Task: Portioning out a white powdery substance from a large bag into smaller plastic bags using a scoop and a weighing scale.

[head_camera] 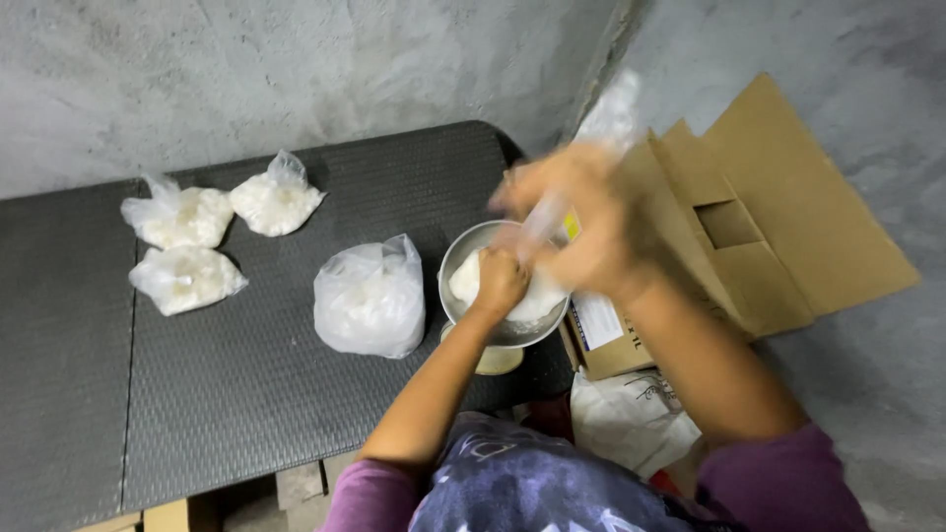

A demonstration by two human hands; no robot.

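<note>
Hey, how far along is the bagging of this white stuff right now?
Done: three small tied bags lie at the table's far left. In hand: the left hand is in the metal bowl of white grains, and the blurred right hand holds a clear bag. Left: the big bag looks well filled.

Left hand [500,281] is curled into a fist, arm stretched forward — right hand [581,222] is raised, fingers spread, motion-blurred.

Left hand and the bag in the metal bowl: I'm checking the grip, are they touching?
Touching. The head view shows the left hand closed on top of the white bag in the metal bowl, with no gap between them.
</note>
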